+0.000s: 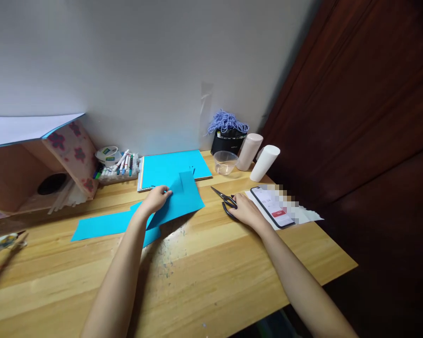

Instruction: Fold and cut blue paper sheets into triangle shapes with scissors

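My left hand (156, 199) pinches the left edge of a blue sheet of paper (183, 199), which is tilted up off the table. Beneath and to the left of it lie more blue paper pieces, among them a long strip (102, 225). Over on the right, my right hand (246, 210) has its fingers closed around the black handles of a pair of scissors (229, 202). The scissors rest at table level, blades slightly apart and pointing away to the left. Part of the handles is hidden by my fingers.
A stack of coloured paper (169, 164) lies by the wall. Markers (121, 166), a clear plastic bowl (226, 164), two white cylinders (265, 163) and a black pouch topped with purple yarn (228, 121) stand behind. A phone (272, 206) lies right; a cardboard box (70, 150) stands left.
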Motion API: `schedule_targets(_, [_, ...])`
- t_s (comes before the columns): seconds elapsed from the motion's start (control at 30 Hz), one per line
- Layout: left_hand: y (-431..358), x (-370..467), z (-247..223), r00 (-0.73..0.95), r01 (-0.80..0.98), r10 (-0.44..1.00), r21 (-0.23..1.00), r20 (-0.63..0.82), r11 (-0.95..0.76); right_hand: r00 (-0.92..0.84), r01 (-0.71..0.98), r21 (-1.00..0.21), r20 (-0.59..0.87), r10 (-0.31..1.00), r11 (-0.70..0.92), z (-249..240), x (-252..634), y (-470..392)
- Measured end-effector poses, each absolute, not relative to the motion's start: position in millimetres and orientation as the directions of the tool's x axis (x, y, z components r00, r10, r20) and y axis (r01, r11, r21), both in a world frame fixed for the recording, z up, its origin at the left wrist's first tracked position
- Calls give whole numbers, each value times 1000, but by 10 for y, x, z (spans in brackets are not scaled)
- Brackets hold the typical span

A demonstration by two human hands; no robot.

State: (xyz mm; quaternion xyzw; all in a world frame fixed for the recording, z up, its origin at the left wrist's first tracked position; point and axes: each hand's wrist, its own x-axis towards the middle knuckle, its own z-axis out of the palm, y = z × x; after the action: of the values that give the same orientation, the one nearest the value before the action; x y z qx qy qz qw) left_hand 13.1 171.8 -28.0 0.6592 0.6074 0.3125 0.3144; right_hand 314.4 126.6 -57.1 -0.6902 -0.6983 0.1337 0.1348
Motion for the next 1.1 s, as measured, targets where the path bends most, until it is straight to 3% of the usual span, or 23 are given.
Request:
schedule_targets(0.1, [1736, 124, -294, 42, 626, 983, 762, 179, -166, 110, 789, -610, 30, 994, -69, -560, 3116, 1259])
schedule_targets(0.2, [1694, 143, -145, -44, 594, 948, 771, 315, -229, 65, 327, -940, -81, 995, -98, -524, 2978, 1217])
schedule_targets(0.27, [1646, 138, -8, -103, 575, 913, 772, 395, -270, -139, -48, -989, -132, 981, -139, -491, 2826, 1155])
schedule_targets(0.33, [1592, 102, 120, -134, 573, 884, 763, 447, -299, -333, -247, -949, -107, 937, -196, -459, 2653, 1078])
schedule_targets(0.43, [1521, -18, 257, -170, 582, 860, 753, 482, -307, -578, -233, -937, -80, 812, -259, -422, 2400, 984])
schedule_targets(0.53, [1479, -187, 308, -217, 589, 840, 753, 497, -294, -705, -149, -955, -79, 705, -257, -406, 2183, 946])
schedule_targets(0.8, [1516, -331, 200, -179, 649, 846, 706, 502, -282, -680, -188, -902, -166, 714, -388, -658, 2034, 875])
schedule_targets(1.1, [1598, -54, 29, -22, 613, 897, 714, 442, -337, -653, -147, -913, -200, 731, -382, -759, 2115, 818])
